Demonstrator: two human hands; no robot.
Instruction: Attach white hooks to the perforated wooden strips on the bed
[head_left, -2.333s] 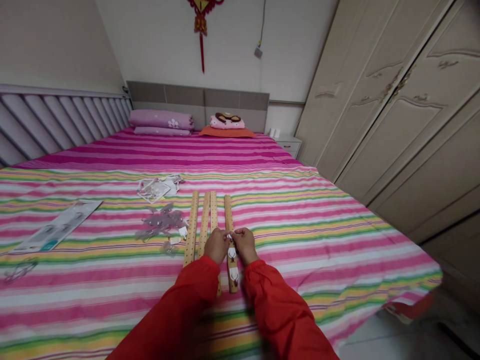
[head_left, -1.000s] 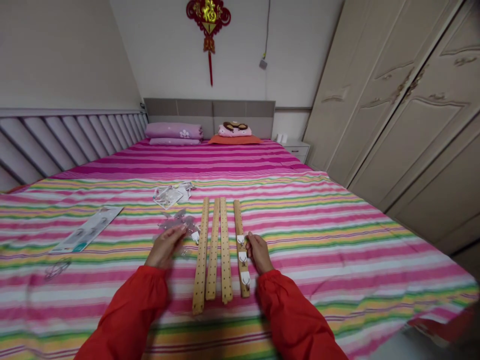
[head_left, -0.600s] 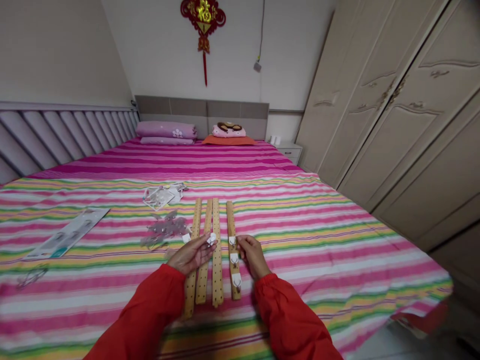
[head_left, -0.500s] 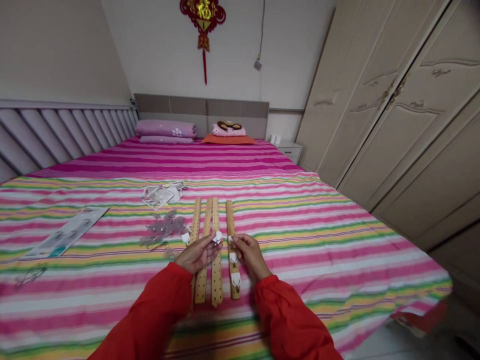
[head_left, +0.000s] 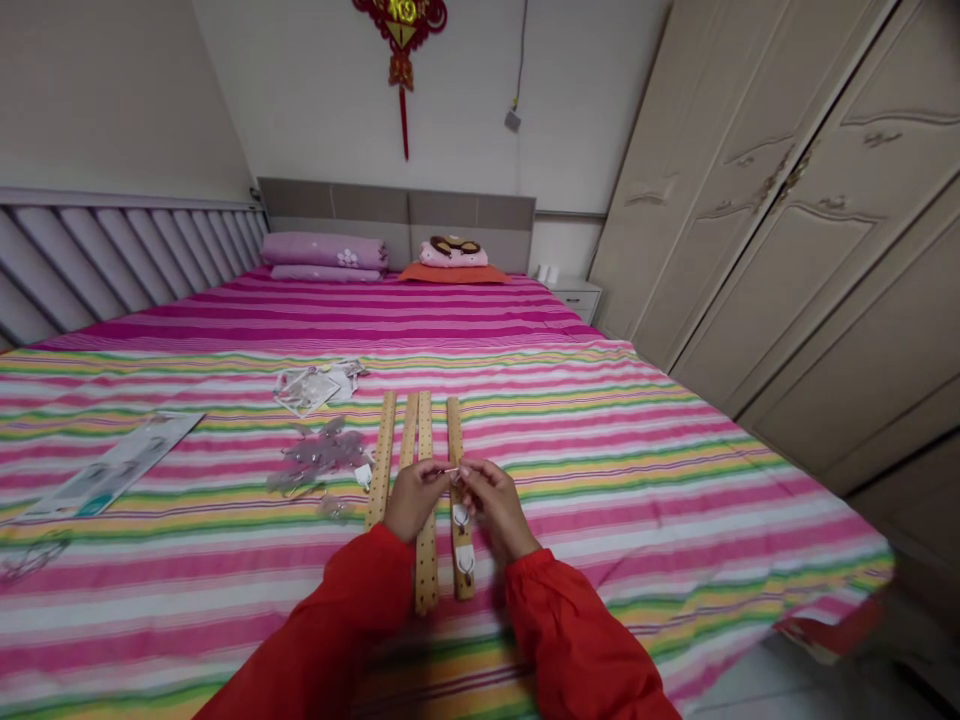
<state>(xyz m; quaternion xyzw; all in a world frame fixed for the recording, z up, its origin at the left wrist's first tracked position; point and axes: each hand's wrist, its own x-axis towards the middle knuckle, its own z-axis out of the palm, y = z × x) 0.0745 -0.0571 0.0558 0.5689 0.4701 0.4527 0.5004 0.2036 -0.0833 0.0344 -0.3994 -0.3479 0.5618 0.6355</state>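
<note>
Four long perforated wooden strips lie side by side on the striped bedspread (head_left: 570, 500), running away from me. My left hand (head_left: 414, 502) and my right hand (head_left: 496, 510) meet above the rightmost strip (head_left: 453, 430), and their fingers pinch a small white piece (head_left: 452, 472) between them. That strip carries white adhesive hooks (head_left: 465, 562) near its lower end. The leftmost strip (head_left: 381, 460) is beside my left hand, and parts of the middle strips are hidden beneath it.
A clear sheet of small hooks (head_left: 319, 455) and a loose white hook (head_left: 364, 476) lie left of the strips. Farther left are a printed card (head_left: 112, 466) and a packet (head_left: 307, 390). Pillows lie at the headboard (head_left: 397, 205); a wardrobe stands right.
My hands have moved together, from holding separately near the strips to pinching the white piece between them. The view has tilted slightly. The strips have not visibly moved.
</note>
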